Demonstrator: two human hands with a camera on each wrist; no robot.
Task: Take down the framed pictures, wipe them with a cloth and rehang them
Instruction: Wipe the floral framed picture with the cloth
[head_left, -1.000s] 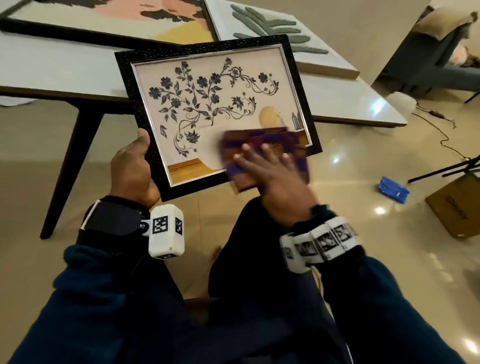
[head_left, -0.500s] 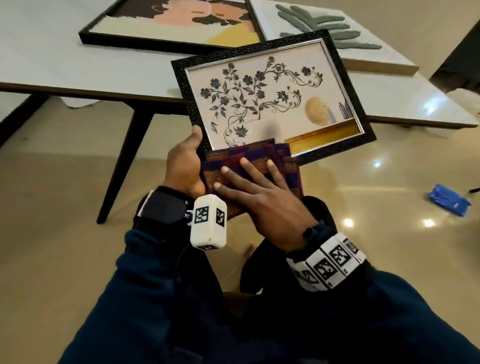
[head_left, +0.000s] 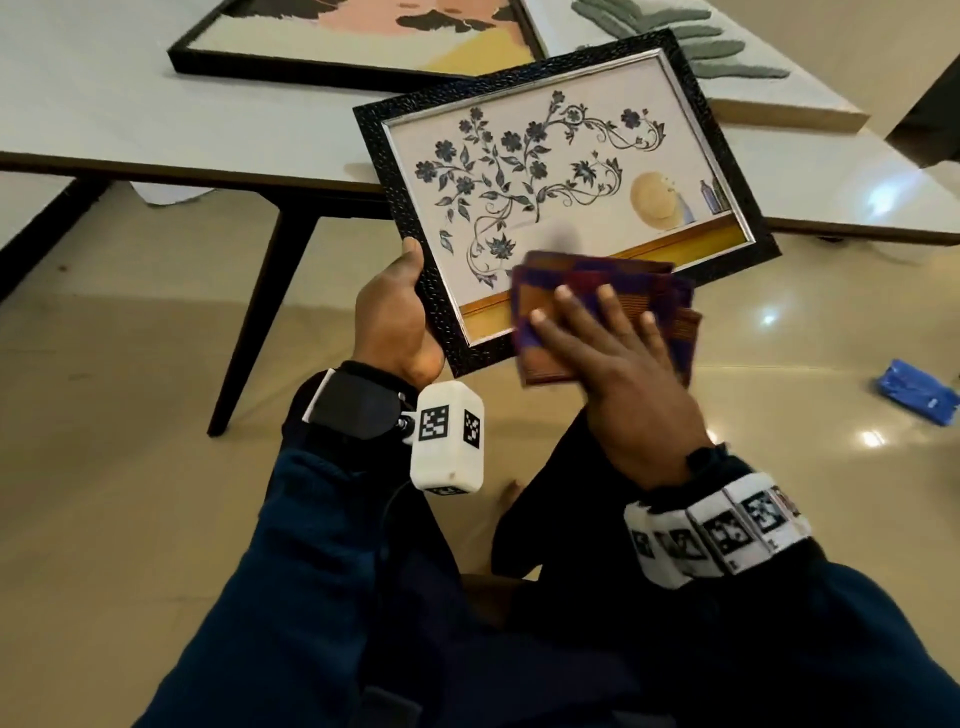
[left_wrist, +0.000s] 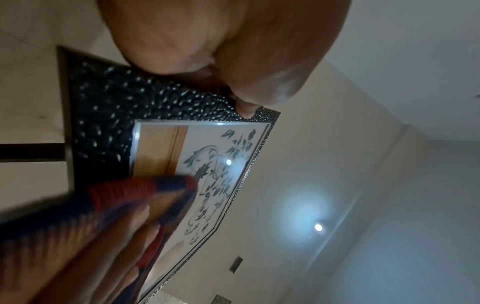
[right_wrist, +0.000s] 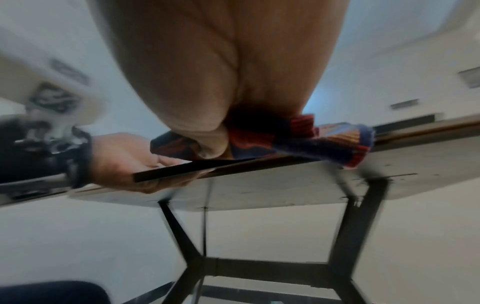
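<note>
A black-framed floral picture (head_left: 545, 171) is held tilted above my lap, in front of the table. My left hand (head_left: 395, 317) grips its lower left corner, thumb on the frame's front (left_wrist: 249, 102). A folded purple, red and orange cloth (head_left: 613, 306) lies on the glass near the bottom edge. My right hand (head_left: 613, 353) presses it flat with straight, spread fingers. In the left wrist view the cloth (left_wrist: 124, 197) is blurred over the picture (left_wrist: 213, 176). The right wrist view shows the cloth (right_wrist: 324, 142) under my palm on the frame's edge (right_wrist: 197, 167).
A white table (head_left: 104, 114) with dark legs stands ahead, bearing a larger black-framed picture (head_left: 363, 36) and a canvas with a green plant (head_left: 727, 57). A blue packet (head_left: 917, 389) lies on the glossy floor at right.
My right hand has slid the cloth rightward along the picture's lower edge, after an earlier sweep from right to left. The left hand keeps its grip on the corner.
</note>
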